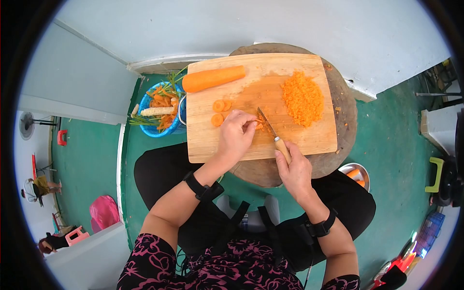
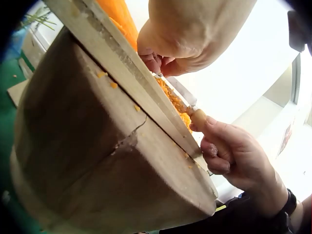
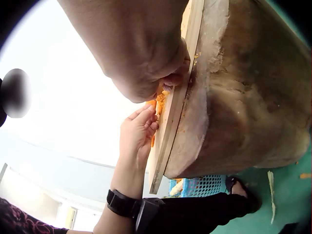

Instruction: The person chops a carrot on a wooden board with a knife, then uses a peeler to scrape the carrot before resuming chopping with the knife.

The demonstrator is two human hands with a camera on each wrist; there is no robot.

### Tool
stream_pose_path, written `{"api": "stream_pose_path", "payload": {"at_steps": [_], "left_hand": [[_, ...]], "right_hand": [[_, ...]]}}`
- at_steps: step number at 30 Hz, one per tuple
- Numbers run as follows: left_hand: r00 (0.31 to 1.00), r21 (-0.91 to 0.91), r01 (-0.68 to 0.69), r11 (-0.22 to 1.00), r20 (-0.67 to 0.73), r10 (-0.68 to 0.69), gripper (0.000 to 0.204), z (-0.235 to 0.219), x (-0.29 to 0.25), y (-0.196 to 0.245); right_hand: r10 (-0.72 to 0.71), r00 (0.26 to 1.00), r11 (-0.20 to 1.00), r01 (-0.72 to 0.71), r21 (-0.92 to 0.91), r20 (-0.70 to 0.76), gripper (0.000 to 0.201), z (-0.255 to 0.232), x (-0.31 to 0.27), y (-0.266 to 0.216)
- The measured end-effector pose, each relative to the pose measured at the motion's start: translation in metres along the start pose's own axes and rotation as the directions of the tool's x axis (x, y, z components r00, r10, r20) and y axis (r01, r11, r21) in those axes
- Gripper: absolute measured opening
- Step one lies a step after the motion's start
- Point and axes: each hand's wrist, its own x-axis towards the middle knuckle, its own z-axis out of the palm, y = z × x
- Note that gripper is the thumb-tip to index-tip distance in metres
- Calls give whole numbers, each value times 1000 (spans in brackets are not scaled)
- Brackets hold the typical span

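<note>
My right hand (image 1: 296,170) grips the wooden handle of a knife (image 1: 282,148), its blade slanting up and left over the cutting board (image 1: 208,145). My left hand (image 1: 237,134) sits beside the blade, thumb and fingertips pinching a thin carrot slice (image 3: 152,103), mostly covered by the fingers. Small chopped bits lie by the blade. Several round carrot slices (image 1: 218,119) lie left of the left hand. A whole peeled carrot (image 1: 213,79) rests along the board's upper left, and a heap of minced carrot (image 1: 303,99) covers the right side.
Under the board stands a thick wooden stump (image 1: 345,116). To the left, a blue basket (image 1: 178,127) holds peelings and greens. A metal bowl (image 1: 367,177) with carrot pieces sits on the green floor by the right knee. A white wall (image 1: 193,29) rises behind.
</note>
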Motion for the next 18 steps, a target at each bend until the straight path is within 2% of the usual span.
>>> {"api": "stream_pose_path", "payload": {"at_steps": [2,5,8,14,18], "left_hand": [[1000,54,-5,999,17,4,10,-3,2,-4],[990,158,-123,980,82,111,10,-4,7,-6],[980,189,-178,966,127,156,10,-3,14,-5],[976,149,-124,981,197,94,5,-6,19,-7],[971,179,-153,972,210,114,5,-7,16,-6]], "right_hand": [[19,1000,1000,-19,7,17,34,0,0,2],[29,999,999,-29,20,25,34,-1,-1,3],[41,999,998,-42,45,31,34,0,-1,1],[48,999,997,-50,55,21,33,0,-1,2],[45,999,997,-47,65,24,33,-1,-1,-1]]}}
